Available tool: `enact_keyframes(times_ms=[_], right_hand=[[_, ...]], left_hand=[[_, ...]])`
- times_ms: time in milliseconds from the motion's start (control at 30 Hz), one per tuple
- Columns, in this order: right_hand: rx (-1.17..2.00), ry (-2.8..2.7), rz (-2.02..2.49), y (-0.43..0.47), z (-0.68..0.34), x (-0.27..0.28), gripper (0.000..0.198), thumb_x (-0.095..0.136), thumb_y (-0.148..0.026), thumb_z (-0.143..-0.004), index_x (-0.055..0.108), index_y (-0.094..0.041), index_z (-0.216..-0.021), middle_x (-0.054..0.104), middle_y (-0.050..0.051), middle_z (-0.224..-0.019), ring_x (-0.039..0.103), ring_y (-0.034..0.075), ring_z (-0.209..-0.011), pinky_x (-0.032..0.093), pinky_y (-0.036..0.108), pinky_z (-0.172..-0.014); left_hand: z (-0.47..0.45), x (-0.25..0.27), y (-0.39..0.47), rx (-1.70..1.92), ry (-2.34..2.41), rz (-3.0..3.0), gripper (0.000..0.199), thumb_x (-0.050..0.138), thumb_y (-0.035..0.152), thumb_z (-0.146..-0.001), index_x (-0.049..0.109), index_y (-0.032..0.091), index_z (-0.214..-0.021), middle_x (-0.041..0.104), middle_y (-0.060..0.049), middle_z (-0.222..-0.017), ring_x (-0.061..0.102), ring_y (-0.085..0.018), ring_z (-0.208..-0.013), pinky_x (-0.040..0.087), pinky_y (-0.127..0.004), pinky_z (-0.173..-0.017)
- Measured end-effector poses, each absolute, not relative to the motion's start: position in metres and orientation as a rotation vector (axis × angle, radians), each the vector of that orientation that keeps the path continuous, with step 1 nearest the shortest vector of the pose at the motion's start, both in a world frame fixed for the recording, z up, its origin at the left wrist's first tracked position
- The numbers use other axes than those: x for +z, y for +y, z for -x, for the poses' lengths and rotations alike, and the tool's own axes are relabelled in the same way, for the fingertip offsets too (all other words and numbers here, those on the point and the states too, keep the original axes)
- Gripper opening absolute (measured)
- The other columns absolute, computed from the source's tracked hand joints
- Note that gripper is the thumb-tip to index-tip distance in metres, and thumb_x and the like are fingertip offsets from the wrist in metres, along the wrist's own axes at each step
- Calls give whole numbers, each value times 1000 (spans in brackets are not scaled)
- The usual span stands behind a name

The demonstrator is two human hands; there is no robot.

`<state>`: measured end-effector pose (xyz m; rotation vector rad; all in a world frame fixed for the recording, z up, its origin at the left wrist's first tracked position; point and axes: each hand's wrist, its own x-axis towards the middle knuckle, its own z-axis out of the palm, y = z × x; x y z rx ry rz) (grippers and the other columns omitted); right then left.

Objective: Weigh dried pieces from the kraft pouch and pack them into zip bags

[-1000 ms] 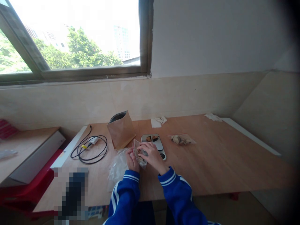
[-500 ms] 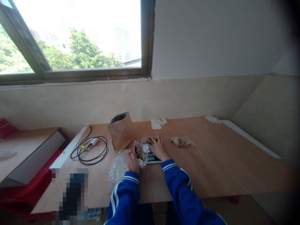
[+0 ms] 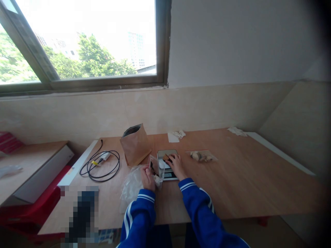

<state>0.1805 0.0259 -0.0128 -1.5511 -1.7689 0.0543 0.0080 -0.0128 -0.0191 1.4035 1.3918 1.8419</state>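
My left hand is closed on the edge of a small clear plastic bag, its mouth facing the scale. Several dark pieces show inside this bag. Between the fingertips of my right hand is a brown-and-black dried piece, its exact kind too small to make out. That hand is over a small digital scale, whose display faces me. Something white lies on the scale's plate beside the fingers, partly hidden. Loose clear plastic bags lie under and left of my left hand.
A brown paper pouch stands open behind the bags. Right of the scale lies a clear bag of pale dried pieces. A coiled black cable with a white adapter is at the left. Crumpled white scraps lie near the wall.
My right hand's fingers have drawn together on the brown piece and shifted slightly nearer to me, uncovering the scale's far part. My left hand keeps its hold on the bag.
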Motion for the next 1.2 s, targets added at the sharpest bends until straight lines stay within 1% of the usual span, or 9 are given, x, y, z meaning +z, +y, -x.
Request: enact_keyframes(times_ms=[100,233,400,500,633,767,900,1100,1200], right_hand=[[109,-1669,1513,20,-178,-7,22,51,-34,-90,67,-20,-94,61,10,-98,53,24,-93,43,40,-86],[196,-1544,1416,7,-171,15,29,49,-43,-90,66,-19,-87,63,8,-90,55,23,-87,43,39,-83],[436,-1685,1234,-12,-159,53,26,53,-44,-88,65,-21,-83,64,5,-86,55,20,-83,44,30,-69],[448,-1801,1203,-20,-154,69,20,58,-40,-86,64,-21,-82,63,3,-85,55,20,-85,45,31,-74],[387,-1947,1246,-24,-147,75,11,66,-31,-82,63,-21,-84,63,3,-88,54,21,-91,44,34,-82],[368,-1988,1269,-24,-139,71,11,68,-27,-80,63,-20,-86,62,4,-91,54,23,-93,44,36,-83],[420,-1865,1244,-23,-134,70,8,64,-29,-83,62,-21,-85,63,3,-88,56,21,-90,45,34,-83],[485,-1840,1293,-27,-134,80,22,52,-42,-90,62,-22,-90,67,3,-88,62,19,-84,45,29,-74],[428,-1960,1410,-32,-133,85,29,48,-46,-91,63,-22,-91,69,3,-82,64,20,-81,43,30,-76]], left_hand=[[-7,-15,-14,1858,1420,-1430,36,41,50,-88,56,17,-91,61,-8,-84,60,-22,-80,49,-38,-73],[-6,-12,-15,1874,1426,-1451,35,40,48,-89,57,18,-91,61,-8,-83,60,-22,-77,49,-38,-71],[-6,-13,-15,1856,1420,-1475,31,40,45,-90,57,19,-90,61,-7,-79,60,-21,-73,49,-36,-66],[-6,-16,-14,1845,1456,-1499,29,38,44,-90,56,20,-91,60,-6,-82,59,-21,-76,49,-36,-69],[-5,-18,-13,1864,1429,-1509,30,38,44,-91,55,19,-91,60,-6,-82,58,-20,-76,49,-36,-70],[-5,-18,-13,1853,1397,-1509,32,38,44,-91,55,18,-93,60,-6,-84,59,-20,-76,49,-36,-69],[-4,-19,-12,1847,1388,-1509,33,38,46,-91,56,18,-93,60,-6,-85,59,-21,-80,49,-36,-74],[-5,-18,-13,1832,1419,-1500,37,38,49,-90,55,17,-92,60,-7,-85,59,-21,-81,48,-36,-75],[-5,-15,-15,1784,1482,-1487,38,36,49,-90,55,16,-91,60,-7,-83,59,-20,-79,48,-36,-75]])
